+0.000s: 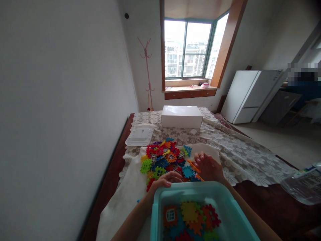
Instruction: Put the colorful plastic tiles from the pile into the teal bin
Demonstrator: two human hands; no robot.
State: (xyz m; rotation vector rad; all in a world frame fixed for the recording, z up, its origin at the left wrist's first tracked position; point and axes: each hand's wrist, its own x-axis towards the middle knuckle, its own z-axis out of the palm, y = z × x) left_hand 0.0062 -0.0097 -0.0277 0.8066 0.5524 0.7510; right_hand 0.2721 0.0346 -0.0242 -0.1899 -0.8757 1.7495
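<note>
A heap of colourful interlocking plastic building pieces [160,163] lies on a white cloth, several with window lattices. My left hand [164,180] is at the near side of the heap, just beyond the bin's far rim; its fingers stretch to the right over the pieces, partly hidden. At the heap's right side my right hand [209,166] is loosely curved with fingers apart, beside an orange piece [194,165] standing on edge. Whether it touches that piece I cannot tell. Closest to me is a light teal plastic bin [193,187] with more pieces [189,212] inside.
Behind the heap stand a white box [182,117] and a clear-white plastic lid [140,135] on the lace tablecloth [253,160]. A transparent plastic container [304,184] is at the right edge. A wall [75,100] runs along the left. A white fridge [247,95] and a person [304,90] are farther back.
</note>
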